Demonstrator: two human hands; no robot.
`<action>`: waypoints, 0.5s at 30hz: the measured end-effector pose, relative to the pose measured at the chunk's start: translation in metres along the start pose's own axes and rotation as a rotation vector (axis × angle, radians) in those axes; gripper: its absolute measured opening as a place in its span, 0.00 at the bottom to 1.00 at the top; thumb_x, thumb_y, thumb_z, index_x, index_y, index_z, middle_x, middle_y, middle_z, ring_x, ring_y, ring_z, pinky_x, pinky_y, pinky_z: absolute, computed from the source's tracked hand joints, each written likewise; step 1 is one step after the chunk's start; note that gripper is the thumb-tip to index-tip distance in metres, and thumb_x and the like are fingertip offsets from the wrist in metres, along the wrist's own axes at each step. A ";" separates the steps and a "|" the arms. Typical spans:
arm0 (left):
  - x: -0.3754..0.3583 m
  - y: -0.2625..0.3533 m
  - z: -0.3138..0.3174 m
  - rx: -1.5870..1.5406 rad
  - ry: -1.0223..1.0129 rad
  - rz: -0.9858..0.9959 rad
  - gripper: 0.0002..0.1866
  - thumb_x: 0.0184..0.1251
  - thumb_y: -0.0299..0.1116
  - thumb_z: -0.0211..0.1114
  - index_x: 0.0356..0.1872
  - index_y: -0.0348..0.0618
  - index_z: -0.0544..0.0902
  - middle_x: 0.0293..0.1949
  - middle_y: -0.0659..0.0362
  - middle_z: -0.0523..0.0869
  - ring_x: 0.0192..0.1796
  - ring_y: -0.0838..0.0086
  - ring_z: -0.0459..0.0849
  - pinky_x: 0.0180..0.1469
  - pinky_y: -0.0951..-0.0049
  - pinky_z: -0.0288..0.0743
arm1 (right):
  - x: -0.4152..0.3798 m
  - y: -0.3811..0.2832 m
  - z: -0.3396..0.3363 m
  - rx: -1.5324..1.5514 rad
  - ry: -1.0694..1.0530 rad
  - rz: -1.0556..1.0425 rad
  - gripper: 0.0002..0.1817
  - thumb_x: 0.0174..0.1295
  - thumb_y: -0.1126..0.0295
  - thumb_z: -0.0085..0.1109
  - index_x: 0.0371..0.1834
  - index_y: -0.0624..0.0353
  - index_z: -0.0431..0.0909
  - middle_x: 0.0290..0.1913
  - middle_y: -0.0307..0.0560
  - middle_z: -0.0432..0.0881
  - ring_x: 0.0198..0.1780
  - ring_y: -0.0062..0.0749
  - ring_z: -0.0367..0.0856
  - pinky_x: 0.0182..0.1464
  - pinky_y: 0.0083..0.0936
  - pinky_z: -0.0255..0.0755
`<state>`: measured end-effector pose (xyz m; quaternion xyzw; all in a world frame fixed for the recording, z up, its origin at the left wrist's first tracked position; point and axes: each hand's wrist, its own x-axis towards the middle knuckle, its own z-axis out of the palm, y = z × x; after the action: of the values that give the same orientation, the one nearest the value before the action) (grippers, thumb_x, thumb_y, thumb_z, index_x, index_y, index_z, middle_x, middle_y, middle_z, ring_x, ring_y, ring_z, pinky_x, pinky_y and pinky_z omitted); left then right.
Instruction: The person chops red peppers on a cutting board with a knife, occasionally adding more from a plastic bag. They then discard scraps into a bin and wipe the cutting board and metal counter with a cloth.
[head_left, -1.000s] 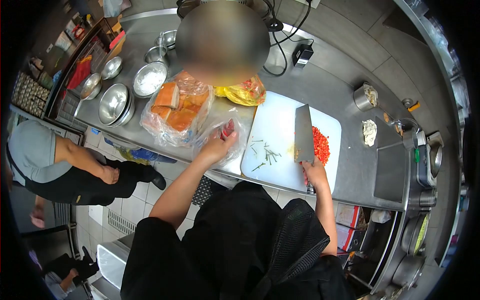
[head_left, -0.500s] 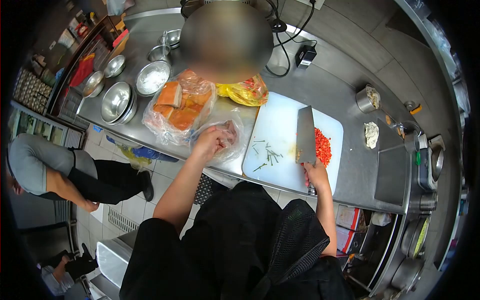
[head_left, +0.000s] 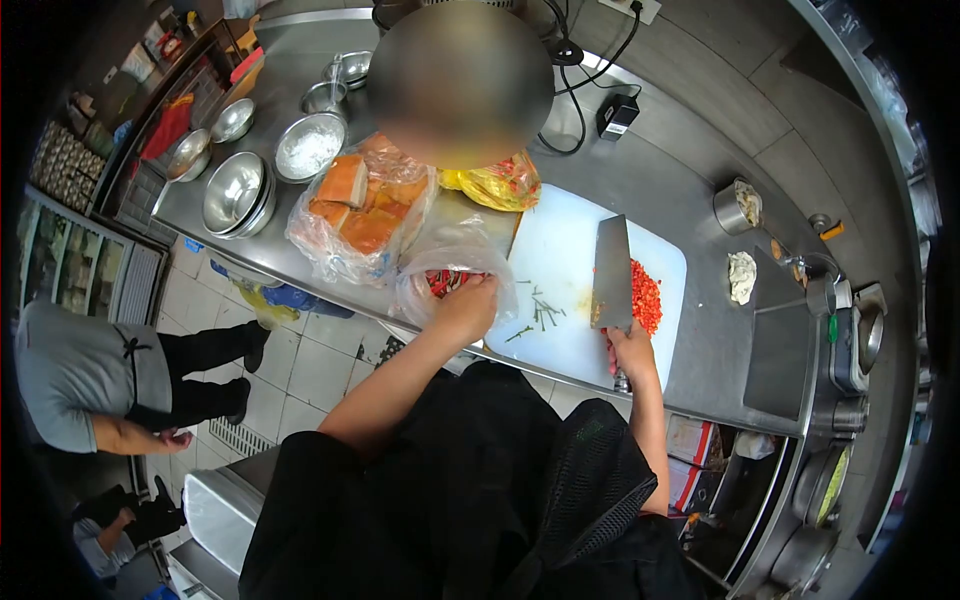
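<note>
Beside the cutting board's left edge, my left hand (head_left: 468,308) is closed at the opening of a clear plastic bag (head_left: 413,297) of red chilies (head_left: 445,281); what its fingers grip is hidden. My right hand (head_left: 634,356) holds a cleaver (head_left: 612,270) by its handle, the blade lying over the white cutting board (head_left: 560,220). Chopped red chili (head_left: 646,298) is heaped right of the blade. Green stems (head_left: 543,312) are scattered on the board's left part. Behind the chili bag sits an open plastic bag with orange-brown blocks (head_left: 370,229).
Metal bowls (head_left: 233,193) stand at the left, one holding white contents (head_left: 309,148). A yellow bag (head_left: 492,185) lies behind the board. At the right are a metal container (head_left: 738,206) and a white lump (head_left: 741,278). A person (head_left: 90,370) stands at the left.
My left hand has moved right across the chili bag, and the red chilies now show. My right hand and the cleaver have stayed put. The person at the left has shifted.
</note>
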<state>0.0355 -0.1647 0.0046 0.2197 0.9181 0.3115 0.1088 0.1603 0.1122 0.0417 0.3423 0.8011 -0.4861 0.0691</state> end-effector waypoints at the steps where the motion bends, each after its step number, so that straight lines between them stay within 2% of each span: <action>1: 0.002 -0.002 -0.003 -0.001 -0.005 0.002 0.14 0.67 0.33 0.56 0.50 0.42 0.81 0.49 0.45 0.84 0.54 0.51 0.81 0.57 0.54 0.73 | -0.001 0.000 0.000 0.000 0.003 0.004 0.13 0.66 0.68 0.53 0.47 0.66 0.74 0.16 0.45 0.73 0.12 0.31 0.71 0.16 0.32 0.67; 4: 0.019 -0.014 -0.025 0.062 0.011 -0.032 0.16 0.66 0.34 0.56 0.51 0.42 0.81 0.53 0.44 0.83 0.56 0.51 0.81 0.57 0.53 0.74 | -0.001 0.000 0.000 -0.011 0.022 -0.032 0.13 0.66 0.68 0.52 0.47 0.65 0.74 0.16 0.45 0.73 0.12 0.31 0.72 0.16 0.32 0.67; 6: 0.028 -0.017 -0.039 0.187 -0.036 -0.169 0.18 0.66 0.38 0.56 0.52 0.41 0.81 0.52 0.43 0.84 0.55 0.53 0.83 0.58 0.56 0.74 | 0.000 -0.002 -0.001 -0.024 -0.009 -0.005 0.13 0.65 0.68 0.53 0.48 0.65 0.73 0.16 0.45 0.73 0.12 0.31 0.72 0.17 0.32 0.67; 7: 0.029 -0.020 -0.040 0.221 -0.035 -0.180 0.19 0.63 0.43 0.58 0.49 0.43 0.83 0.47 0.46 0.87 0.51 0.53 0.85 0.57 0.54 0.75 | 0.002 -0.002 0.000 -0.024 -0.008 -0.010 0.13 0.65 0.68 0.53 0.48 0.65 0.73 0.16 0.45 0.73 0.12 0.31 0.72 0.17 0.32 0.67; 8: 0.030 -0.023 -0.033 0.220 -0.037 -0.178 0.19 0.63 0.43 0.58 0.49 0.43 0.83 0.47 0.46 0.87 0.51 0.53 0.85 0.57 0.54 0.75 | 0.001 0.000 -0.001 -0.022 -0.009 -0.005 0.14 0.65 0.68 0.53 0.48 0.65 0.73 0.17 0.45 0.74 0.12 0.31 0.72 0.17 0.32 0.67; 10: 0.034 -0.025 -0.024 0.346 0.320 0.001 0.20 0.61 0.46 0.59 0.46 0.43 0.85 0.43 0.48 0.88 0.48 0.52 0.87 0.54 0.51 0.76 | 0.002 0.002 -0.002 -0.017 -0.003 -0.003 0.14 0.65 0.68 0.53 0.49 0.65 0.73 0.17 0.45 0.74 0.12 0.31 0.72 0.17 0.32 0.67; 11: 0.040 -0.026 -0.021 0.346 0.321 0.001 0.20 0.61 0.46 0.59 0.46 0.43 0.85 0.43 0.48 0.88 0.48 0.52 0.87 0.54 0.51 0.76 | 0.002 0.002 -0.002 -0.013 -0.006 -0.003 0.14 0.65 0.67 0.53 0.49 0.65 0.73 0.17 0.45 0.74 0.12 0.31 0.72 0.17 0.32 0.67; 13: 0.056 -0.016 -0.031 0.266 -0.129 -0.230 0.24 0.60 0.47 0.61 0.51 0.42 0.81 0.53 0.46 0.84 0.58 0.53 0.80 0.62 0.51 0.70 | 0.003 0.001 -0.001 -0.008 -0.014 -0.006 0.14 0.65 0.67 0.53 0.48 0.65 0.73 0.17 0.45 0.74 0.13 0.31 0.72 0.17 0.32 0.67; 15: 0.066 -0.023 -0.024 0.293 -0.062 -0.200 0.23 0.61 0.46 0.60 0.52 0.42 0.81 0.53 0.46 0.84 0.58 0.52 0.80 0.61 0.52 0.71 | 0.002 0.000 -0.002 -0.012 -0.021 -0.003 0.14 0.65 0.66 0.53 0.49 0.65 0.73 0.18 0.45 0.74 0.13 0.31 0.72 0.17 0.32 0.67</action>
<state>-0.0383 -0.1628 0.0050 0.1503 0.9671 0.1552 0.1341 0.1591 0.1148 0.0416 0.3356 0.8037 -0.4850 0.0787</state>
